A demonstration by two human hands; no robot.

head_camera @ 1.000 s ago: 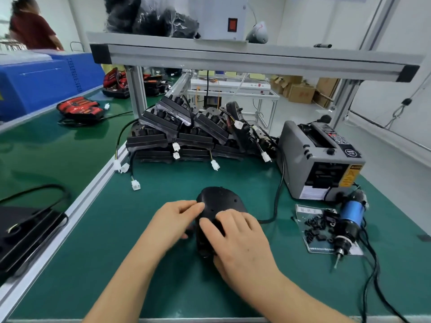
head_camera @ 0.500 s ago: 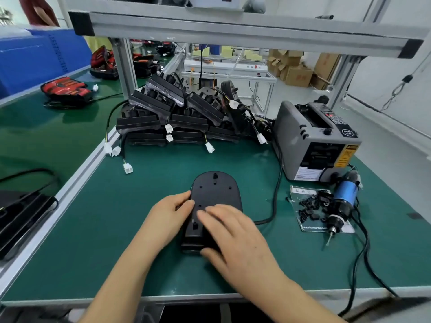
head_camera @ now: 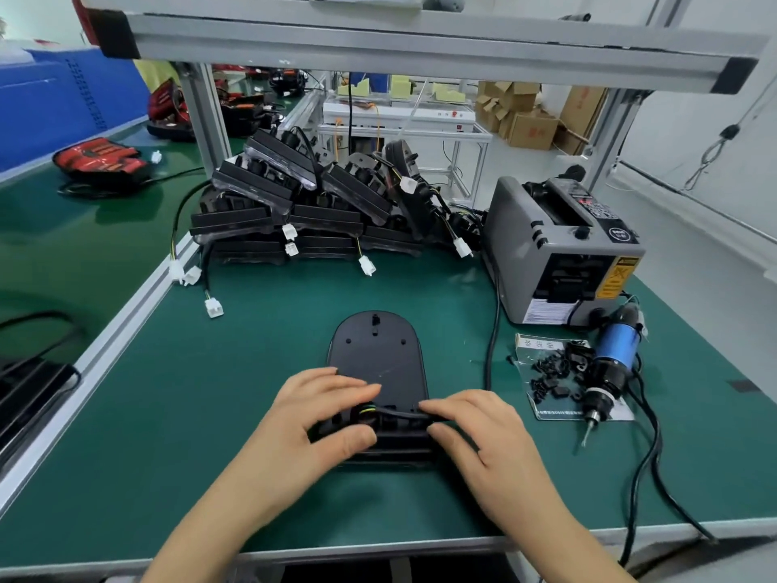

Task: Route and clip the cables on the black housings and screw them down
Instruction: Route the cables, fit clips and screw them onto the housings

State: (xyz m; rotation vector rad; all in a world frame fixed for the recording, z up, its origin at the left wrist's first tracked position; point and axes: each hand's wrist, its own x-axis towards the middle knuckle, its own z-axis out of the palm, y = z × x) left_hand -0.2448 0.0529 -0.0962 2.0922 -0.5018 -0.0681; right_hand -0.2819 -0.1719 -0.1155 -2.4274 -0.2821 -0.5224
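A black housing (head_camera: 376, 355) with a rounded far end lies flat on the green mat in front of me. My left hand (head_camera: 319, 418) grips its near left end, thumb on the near edge and fingers on top. A black cable (head_camera: 399, 413) with coloured wires at its root runs to the right across the housing's near end. My right hand (head_camera: 475, 435) pinches that cable at the housing's right side. A blue electric screwdriver (head_camera: 609, 363) lies to the right, tip toward me, beside a sheet holding several small black clips (head_camera: 553, 372).
A pile of black housings (head_camera: 294, 208) with white connectors is stacked at the back of the mat. A grey tape dispenser (head_camera: 555, 254) stands at the back right, its cord (head_camera: 492, 330) trailing toward the housing. An aluminium frame (head_camera: 420, 48) spans overhead. A conveyor belt (head_camera: 63, 254) runs on the left.
The view has tilted down and closer. My hands have parted to the two sides of the housing's near end, and the cable now shows between them, held by my right fingers.
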